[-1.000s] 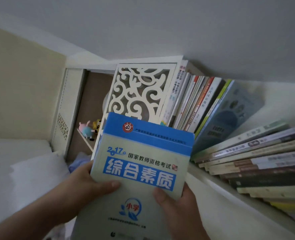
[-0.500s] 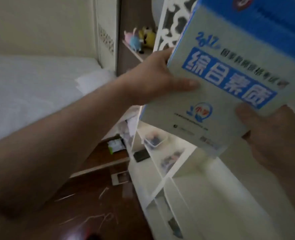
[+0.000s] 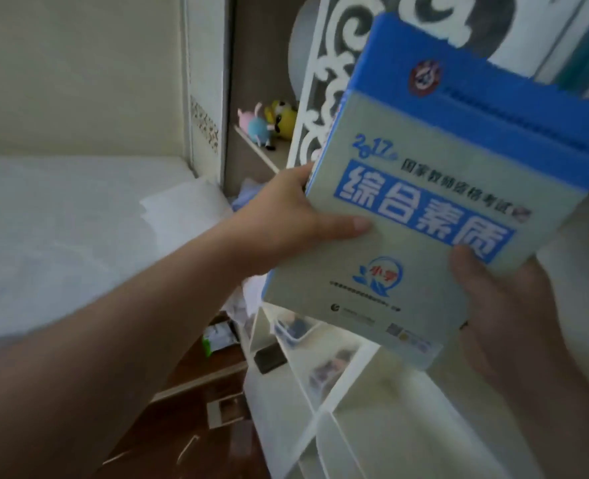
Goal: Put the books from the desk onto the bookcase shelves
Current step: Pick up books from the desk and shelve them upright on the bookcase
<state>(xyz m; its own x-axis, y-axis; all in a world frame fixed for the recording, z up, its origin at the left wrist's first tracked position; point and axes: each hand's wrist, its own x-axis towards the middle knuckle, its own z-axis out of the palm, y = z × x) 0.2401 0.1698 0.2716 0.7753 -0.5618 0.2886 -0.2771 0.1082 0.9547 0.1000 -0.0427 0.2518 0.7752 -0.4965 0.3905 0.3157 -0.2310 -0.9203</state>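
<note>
head view shows a thick blue and pale grey book (image 3: pixel 421 216) held up and tilted in front of the white bookcase (image 3: pixel 324 406), its top edge reaching up by the carved scrollwork panel (image 3: pixel 324 108) and some shelved books (image 3: pixel 583 57) at the upper right. left hand (image 3: pixel 286 223) grips its left edge with the thumb laid flat across the cover, while the right hand (image 3: pixel 504 323) holds the lower right corner, thumb on the cover. two small plush toys (image 3: pixel 269 122) sit on a shelf to the left.

Left hand (image 3: pixel 286 223) at centre frame, thumb flat across the book (image 3: pixel 407 216); right hand (image 3: pixel 504 312) at lower right grips its edge.
</note>
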